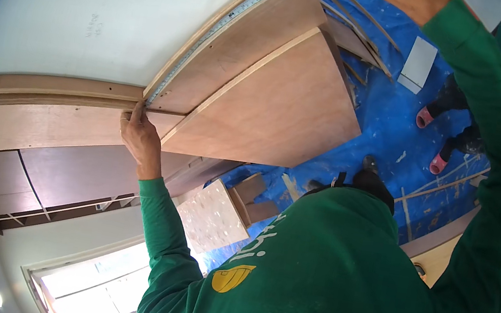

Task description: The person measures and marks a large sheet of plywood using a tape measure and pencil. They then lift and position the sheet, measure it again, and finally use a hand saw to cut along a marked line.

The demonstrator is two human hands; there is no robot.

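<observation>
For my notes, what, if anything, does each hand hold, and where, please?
Left hand: long, pale measuring tape, by its lower end. Right hand: cannot tell; partly cropped.

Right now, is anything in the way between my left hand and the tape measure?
Nothing visible is in the way. Your left hand has its fingertips right at the lower end of the tape measure, which runs uncovered along the wooden board up to the picture's top edge. Beyond that edge, I can't tell.

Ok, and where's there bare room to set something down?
The blue sheet between the plywood panel, white box and pink shoes looks mostly bare. Crowded: left of the box, with thin wood strips; and the long wood edge, where the tape measure lies.
</observation>
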